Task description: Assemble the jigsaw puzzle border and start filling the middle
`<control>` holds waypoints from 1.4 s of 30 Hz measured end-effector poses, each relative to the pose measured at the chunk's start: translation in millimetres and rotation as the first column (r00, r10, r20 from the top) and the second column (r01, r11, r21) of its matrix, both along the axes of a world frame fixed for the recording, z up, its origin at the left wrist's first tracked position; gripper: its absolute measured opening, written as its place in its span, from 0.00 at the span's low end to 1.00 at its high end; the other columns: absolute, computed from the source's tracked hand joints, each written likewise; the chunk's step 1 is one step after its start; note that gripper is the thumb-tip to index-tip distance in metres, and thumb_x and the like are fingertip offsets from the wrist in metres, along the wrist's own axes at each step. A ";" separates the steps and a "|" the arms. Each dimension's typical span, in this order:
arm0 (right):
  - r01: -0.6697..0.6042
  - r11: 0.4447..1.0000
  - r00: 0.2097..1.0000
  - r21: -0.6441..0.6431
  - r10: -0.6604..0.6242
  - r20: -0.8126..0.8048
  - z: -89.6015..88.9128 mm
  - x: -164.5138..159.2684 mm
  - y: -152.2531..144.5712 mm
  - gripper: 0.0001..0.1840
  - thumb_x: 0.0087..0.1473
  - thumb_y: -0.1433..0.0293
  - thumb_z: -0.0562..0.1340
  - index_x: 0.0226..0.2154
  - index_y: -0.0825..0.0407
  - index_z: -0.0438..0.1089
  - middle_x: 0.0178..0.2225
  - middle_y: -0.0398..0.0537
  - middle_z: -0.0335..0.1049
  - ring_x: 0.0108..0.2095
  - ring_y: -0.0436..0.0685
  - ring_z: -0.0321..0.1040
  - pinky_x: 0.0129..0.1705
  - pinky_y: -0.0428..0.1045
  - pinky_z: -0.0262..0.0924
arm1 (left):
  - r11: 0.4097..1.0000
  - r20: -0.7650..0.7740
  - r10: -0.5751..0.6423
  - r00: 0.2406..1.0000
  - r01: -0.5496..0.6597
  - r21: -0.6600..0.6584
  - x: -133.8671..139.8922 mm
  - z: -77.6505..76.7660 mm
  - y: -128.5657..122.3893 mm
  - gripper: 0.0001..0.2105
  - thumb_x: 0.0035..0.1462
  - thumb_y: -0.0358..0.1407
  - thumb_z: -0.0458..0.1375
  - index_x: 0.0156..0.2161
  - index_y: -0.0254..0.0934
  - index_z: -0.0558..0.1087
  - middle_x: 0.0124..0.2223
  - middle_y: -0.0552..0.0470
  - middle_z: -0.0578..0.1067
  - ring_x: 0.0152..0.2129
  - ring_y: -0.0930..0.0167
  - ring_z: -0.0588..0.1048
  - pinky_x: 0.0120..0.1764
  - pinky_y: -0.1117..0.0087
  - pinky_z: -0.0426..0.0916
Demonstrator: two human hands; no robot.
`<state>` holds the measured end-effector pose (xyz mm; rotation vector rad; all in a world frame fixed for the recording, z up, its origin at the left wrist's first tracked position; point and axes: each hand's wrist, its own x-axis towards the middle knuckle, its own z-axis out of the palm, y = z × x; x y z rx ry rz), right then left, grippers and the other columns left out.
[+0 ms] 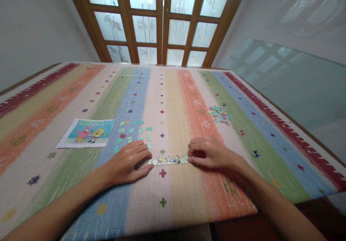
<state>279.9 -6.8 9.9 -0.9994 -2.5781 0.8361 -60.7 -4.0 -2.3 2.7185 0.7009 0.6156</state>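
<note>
A narrow strip of joined jigsaw pieces (169,160) lies flat on the striped tablecloth, pale with a coloured pattern along its middle. My left hand (132,161) holds the strip's left end, thumb at the near edge and fingers curled over the far side. At the right end, my right hand (205,152) pinches the strip between thumb and curled fingers. Loose teal jigsaw pieces (131,130) are spread out just beyond my left hand, several of them in rough rows. My fingers hide both ends of the strip.
A printed picture of two cartoon figures (90,133) lies at the left. Farther back on the right sits a heap of mixed jigsaw pieces (220,115). The striped tablecloth (186,197) covers the table, with wooden glass-paned doors (162,21) beyond its far edge.
</note>
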 end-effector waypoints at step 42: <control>-0.067 0.986 0.994 0.150 0.079 -0.076 -6.7 -23.3 -15.4 0.16 0.64 0.75 0.56 0.44 0.52 0.78 0.38 0.50 0.69 0.35 0.54 0.67 0.38 0.49 0.62 | 0.995 -0.033 -0.028 0.999 0.031 0.092 0.8 0.7 0.1 0.12 0.72 0.44 0.54 0.43 0.37 0.72 0.34 0.50 0.74 0.31 0.68 0.70 0.35 0.66 0.66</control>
